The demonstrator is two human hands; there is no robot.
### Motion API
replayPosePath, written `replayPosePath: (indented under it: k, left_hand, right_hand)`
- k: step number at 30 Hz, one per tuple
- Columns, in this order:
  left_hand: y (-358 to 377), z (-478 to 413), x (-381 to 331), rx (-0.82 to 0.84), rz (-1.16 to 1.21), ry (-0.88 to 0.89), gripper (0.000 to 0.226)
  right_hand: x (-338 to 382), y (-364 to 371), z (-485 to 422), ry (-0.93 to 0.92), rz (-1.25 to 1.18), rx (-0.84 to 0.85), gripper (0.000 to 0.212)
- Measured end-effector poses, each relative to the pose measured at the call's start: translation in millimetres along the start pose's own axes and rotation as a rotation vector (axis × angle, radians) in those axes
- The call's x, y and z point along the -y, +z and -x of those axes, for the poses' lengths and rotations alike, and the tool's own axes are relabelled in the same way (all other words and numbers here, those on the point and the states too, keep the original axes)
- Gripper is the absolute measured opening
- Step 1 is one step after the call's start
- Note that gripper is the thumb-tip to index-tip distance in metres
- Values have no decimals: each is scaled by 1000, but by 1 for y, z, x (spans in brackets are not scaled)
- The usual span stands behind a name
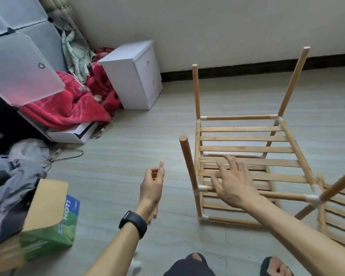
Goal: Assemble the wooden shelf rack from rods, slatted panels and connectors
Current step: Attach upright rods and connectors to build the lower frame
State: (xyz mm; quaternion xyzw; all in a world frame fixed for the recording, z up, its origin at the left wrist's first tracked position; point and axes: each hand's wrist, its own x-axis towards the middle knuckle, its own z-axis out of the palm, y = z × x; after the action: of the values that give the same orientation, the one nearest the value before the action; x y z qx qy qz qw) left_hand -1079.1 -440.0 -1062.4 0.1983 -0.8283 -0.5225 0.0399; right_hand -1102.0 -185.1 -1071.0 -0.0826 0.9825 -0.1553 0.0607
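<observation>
- Grey floor (127, 140) carried the half-built rack (237, 117), ahead and right of both hands.
- Right hand (231, 184), fingers spread, was nearest, over its slatted panel (267, 162).
- Left hand (151, 184) gripped rods (161, 165), roughly upright.

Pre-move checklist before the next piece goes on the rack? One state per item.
1. Stock in left hand: ok, it grips thin rods.
2. Free right hand: ok, fingers spread over the top panel; contact cannot tell.
3. Four uprights in corner connectors: ok, e.g. near-left upright in its connector.
4. Upright tops bare: ok on three; the near-right top is out of frame, cannot tell.
5. Uprights plumb: cannot tell, the wide lens bends them.
6. Spare panel close by: ok, on the floor at far right.
</observation>
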Motion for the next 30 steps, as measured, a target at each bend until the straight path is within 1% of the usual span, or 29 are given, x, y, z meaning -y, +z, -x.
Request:
replayPosePath:
  k: [1, 2, 4, 6, 8, 11, 14, 18, 21, 23, 26, 28, 30]
  left_hand:
    - [-9, -4, 31, -17, -109, -78, 27]
    - [-16, -4, 58, -8, -196, -158, 25]
    - [-36, 2, 115, 14, -342, -358, 33]
    - [-52, 14, 163, 47, -504, -507, 42]
    - [-60, 26, 197, 86, -629, -605, 46]
    - [-59, 39, 226, 167, -702, -690, 49]
    - [-48, 44, 248, 249, -684, -650, 46]
    - [-23, 48, 258, 292, -742, -520, 30]
    - [-6, 50, 248, 291, -692, -433, 24]
    - [2, 43, 231, 210, -536, -391, 26]
    - [3, 20, 171, 90, -129, -306, 32]
    - [-4, 7, 115, 52, 90, -195, 34]
    - [-17, 1, 56, 41, 220, -33, 36]
  right_hand:
    - [9, 4, -5, -46, -1, -1, 61]
    - [13, 4, -8, -74, 2, 5, 60]
    - [24, 12, -18, -132, 20, 42, 59]
    - [28, 21, -21, -147, 86, 32, 62]
    - [30, 27, -21, -133, 120, -2, 66]
    - [29, 31, -22, -120, 121, -21, 66]
    - [30, 31, -22, -114, 130, -25, 67]
    - [34, 28, -20, -108, 134, -16, 68]
    - [34, 28, -19, -91, 115, -27, 63]
    - [34, 29, -18, -90, 112, -17, 62]
    - [32, 27, -18, -112, 104, 9, 62]
    - [28, 22, -19, -123, 64, 54, 60]
    - [27, 11, -23, -136, 1, 144, 61]
